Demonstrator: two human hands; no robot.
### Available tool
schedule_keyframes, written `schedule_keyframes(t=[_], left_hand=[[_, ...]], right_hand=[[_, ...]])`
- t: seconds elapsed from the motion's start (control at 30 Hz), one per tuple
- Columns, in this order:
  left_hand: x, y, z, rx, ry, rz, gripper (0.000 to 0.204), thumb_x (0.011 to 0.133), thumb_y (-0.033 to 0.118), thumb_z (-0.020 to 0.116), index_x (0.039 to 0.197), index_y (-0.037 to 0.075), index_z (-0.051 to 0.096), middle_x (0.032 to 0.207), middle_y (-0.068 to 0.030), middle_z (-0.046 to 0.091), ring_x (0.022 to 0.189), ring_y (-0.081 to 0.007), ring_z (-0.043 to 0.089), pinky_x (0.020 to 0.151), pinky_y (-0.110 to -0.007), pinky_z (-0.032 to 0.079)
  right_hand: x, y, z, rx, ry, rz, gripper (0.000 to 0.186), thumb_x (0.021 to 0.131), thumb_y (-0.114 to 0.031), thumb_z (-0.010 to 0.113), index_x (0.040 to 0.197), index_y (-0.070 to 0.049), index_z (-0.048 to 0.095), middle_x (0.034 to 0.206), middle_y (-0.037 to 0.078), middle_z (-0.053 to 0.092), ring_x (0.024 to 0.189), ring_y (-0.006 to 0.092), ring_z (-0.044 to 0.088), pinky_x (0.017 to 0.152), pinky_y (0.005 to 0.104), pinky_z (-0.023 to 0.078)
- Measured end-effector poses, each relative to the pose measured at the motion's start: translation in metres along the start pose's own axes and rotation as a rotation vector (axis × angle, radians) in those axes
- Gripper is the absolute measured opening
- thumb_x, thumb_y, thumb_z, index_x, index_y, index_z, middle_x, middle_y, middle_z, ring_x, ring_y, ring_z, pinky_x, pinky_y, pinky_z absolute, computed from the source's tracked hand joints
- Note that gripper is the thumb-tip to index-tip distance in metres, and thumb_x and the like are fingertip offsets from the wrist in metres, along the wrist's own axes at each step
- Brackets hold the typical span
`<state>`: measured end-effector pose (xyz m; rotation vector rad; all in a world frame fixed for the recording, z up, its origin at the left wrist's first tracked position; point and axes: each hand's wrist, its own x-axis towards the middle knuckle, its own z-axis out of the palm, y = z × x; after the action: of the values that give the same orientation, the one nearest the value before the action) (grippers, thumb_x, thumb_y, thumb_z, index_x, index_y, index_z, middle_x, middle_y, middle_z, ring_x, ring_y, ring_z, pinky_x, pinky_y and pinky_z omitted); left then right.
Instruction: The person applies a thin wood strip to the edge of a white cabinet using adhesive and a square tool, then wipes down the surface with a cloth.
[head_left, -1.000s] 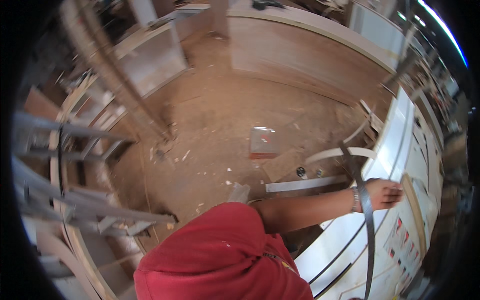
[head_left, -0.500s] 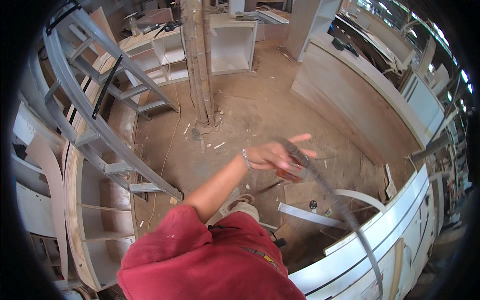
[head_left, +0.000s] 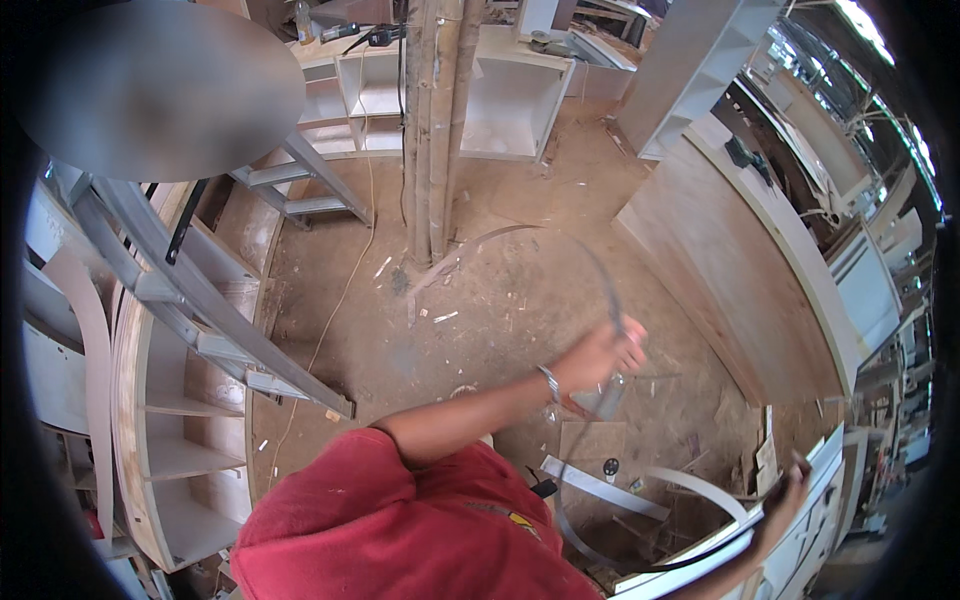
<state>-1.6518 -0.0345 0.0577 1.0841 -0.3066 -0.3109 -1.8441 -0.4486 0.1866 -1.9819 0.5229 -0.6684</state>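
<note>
My left hand, with a bracelet at the wrist, is closed around a long thin dark flexible strip, blurred by motion. The strip arches over the floor and loops down past my red-sleeved arm toward the right. My right hand is blurred at the lower right, beside white curved panels; its grip is unclear. A pale curved offcut and a flat white board lie below my left hand.
Aluminium ladders stand left beside a curved shelf unit. Bamboo poles rise ahead before white cabinets with tools on top. A plywood panel stands right. A cord crosses the debris-strewn floor.
My left hand has swung from the right-side panels toward the middle, then slightly right, with the strip now arched higher. My right hand has come into view. The view has turned leftward.
</note>
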Motion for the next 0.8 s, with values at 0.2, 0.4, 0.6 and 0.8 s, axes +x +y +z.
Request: schedule_keyframes(t=[0.2,0.4,0.6,0.8], left_hand=[[0.082,0.035,0.037,0.801,-0.469,0.006,0.04,0.103,0.031,0.054,0.122,-0.004,0.051,0.105,-0.0247,0.066,0.105,-0.0419,0.065,0.096,-0.048,0.049],[0.192,0.04,-0.036,0.807,-0.746,-0.11,0.058,0.102,0.034,0.056,0.141,-0.005,0.039,0.13,-0.0254,0.058,0.121,-0.0382,0.059,0.104,-0.045,0.046],[0.379,0.001,-0.159,-0.729,-0.335,-0.22,0.06,0.104,0.027,0.051,0.153,0.002,0.03,0.149,-0.0145,0.047,0.135,-0.0294,0.051,0.115,-0.045,0.04],[0.631,0.02,-0.247,-0.592,0.326,-0.178,0.025,0.102,0.025,0.052,0.114,0.007,0.066,0.106,-0.0084,0.07,0.099,-0.02,0.066,0.095,-0.035,0.05]], right_hand=[[0.054,-0.141,0.295,-0.083,-0.476,0.045,0.033,0.105,-0.031,0.056,0.119,-0.002,0.062,0.085,0.0,0.059,0.065,0.0057,0.045,0.058,0.0221,0.037],[0.135,-0.113,0.391,-0.018,-0.553,-0.033,0.034,0.1,-0.022,0.065,0.124,0.002,0.059,0.091,-0.001,0.06,0.079,0.0077,0.051,0.069,0.0236,0.042],[0.246,-0.047,0.415,0.107,-0.479,0.174,0.035,0.095,-0.021,0.07,0.121,0.0,0.062,0.091,-0.004,0.057,0.079,0.006,0.049,0.068,0.0209,0.038],[0.426,0.043,0.506,0.17,-0.477,0.193,0.033,0.095,-0.023,0.071,0.12,-0.003,0.064,0.086,-0.006,0.054,0.072,0.0053,0.046,0.061,0.0218,0.036]])
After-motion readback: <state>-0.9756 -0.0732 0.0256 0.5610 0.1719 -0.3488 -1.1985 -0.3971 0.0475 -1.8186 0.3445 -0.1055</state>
